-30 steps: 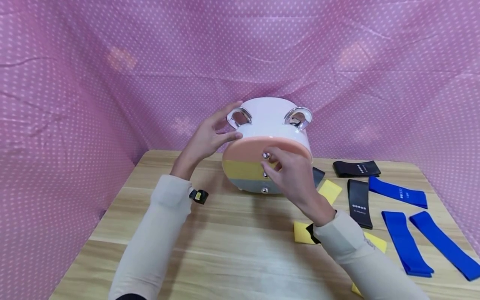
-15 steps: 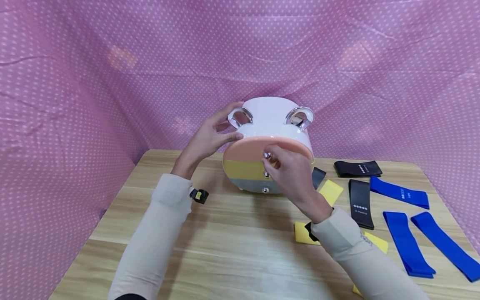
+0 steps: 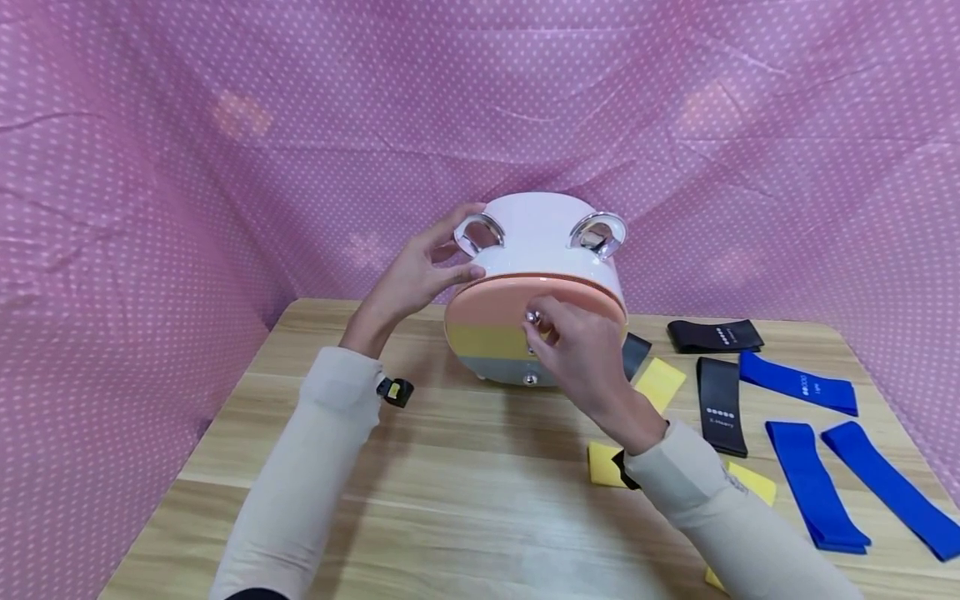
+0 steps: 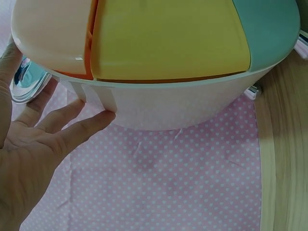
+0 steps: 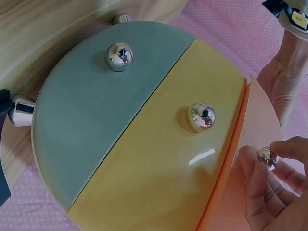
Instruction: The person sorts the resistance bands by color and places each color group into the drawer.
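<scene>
A small oval drawer box (image 3: pixel 536 218) with a white shell and silver ear-shaped rings stands at the back of the table. Its front has a peach top drawer (image 3: pixel 491 302), a yellow middle drawer (image 4: pixel 168 41) and a grey-green bottom drawer (image 5: pixel 106 101), each with a silver ball knob. My right hand (image 3: pixel 588 354) pinches the peach drawer's knob (image 5: pixel 267 158) between thumb and fingers. That drawer stands slightly out, showing an orange edge. My left hand (image 3: pixel 411 273) rests against the box's left side beside the ear, fingers (image 4: pixel 82 132) extended along the shell, thumb near the front upper edge.
Flat resistance bands lie on the right side of the wooden table (image 3: pixel 450 517): several blue (image 3: pixel 813 492), black (image 3: pixel 720 408) and yellow (image 3: pixel 660 383) ones. Some are partly covered by the right forearm. A pink dotted cloth (image 3: pixel 420 100) hangs behind and at both sides.
The peach drawer has come slightly forward, and a thin gap shows along its top edge. My right hand has moved a little toward me with the knob; my left hand stays put.
</scene>
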The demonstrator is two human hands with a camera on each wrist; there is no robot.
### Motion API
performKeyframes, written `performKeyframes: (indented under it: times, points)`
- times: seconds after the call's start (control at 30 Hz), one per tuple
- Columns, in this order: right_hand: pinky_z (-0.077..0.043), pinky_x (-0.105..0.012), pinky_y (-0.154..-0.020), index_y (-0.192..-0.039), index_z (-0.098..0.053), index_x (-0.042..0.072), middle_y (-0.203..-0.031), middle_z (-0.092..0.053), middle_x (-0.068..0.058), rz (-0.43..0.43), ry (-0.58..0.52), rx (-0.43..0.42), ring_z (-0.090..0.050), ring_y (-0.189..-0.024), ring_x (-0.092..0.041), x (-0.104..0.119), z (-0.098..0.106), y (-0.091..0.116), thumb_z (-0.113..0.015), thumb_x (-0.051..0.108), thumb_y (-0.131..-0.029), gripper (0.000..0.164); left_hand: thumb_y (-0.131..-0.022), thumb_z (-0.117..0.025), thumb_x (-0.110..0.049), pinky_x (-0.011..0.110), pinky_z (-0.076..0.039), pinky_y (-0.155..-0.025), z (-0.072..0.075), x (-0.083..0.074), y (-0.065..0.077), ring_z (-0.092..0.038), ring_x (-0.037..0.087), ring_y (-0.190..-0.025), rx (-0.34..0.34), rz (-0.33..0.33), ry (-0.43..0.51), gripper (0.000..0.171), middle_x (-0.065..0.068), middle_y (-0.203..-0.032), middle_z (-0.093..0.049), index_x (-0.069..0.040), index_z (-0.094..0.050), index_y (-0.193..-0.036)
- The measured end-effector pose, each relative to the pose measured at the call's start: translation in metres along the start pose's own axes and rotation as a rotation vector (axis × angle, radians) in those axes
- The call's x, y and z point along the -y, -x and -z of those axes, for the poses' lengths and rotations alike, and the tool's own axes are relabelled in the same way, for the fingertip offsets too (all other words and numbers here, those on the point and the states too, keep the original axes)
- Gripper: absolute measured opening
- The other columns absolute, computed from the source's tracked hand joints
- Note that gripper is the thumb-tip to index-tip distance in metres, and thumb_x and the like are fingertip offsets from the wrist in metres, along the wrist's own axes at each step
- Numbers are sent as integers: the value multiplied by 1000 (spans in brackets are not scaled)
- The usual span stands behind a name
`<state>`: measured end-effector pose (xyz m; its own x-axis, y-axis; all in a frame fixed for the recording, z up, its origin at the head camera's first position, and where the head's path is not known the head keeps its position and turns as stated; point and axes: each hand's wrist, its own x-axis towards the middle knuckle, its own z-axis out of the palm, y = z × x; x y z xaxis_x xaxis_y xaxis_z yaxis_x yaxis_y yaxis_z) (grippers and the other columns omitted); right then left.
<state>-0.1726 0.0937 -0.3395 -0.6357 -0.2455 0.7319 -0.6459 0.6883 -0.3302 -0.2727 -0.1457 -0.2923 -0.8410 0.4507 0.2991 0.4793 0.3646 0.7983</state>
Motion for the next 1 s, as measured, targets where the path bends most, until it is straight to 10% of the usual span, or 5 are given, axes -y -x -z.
performKeyframes:
  times: [1.0]
  points:
    - [-40, -19, -48, -90, -72, 9, -63, -59, 5, 163, 29, -111, -51, -55, -3, 40, 24, 38, -79, 3, -82, 12, -91, -82, -14, 65, -36, -122, 0, 3, -3, -57, 40, -138, 3, -7, 87, 80, -2, -170, -36, -39, -45, -158]
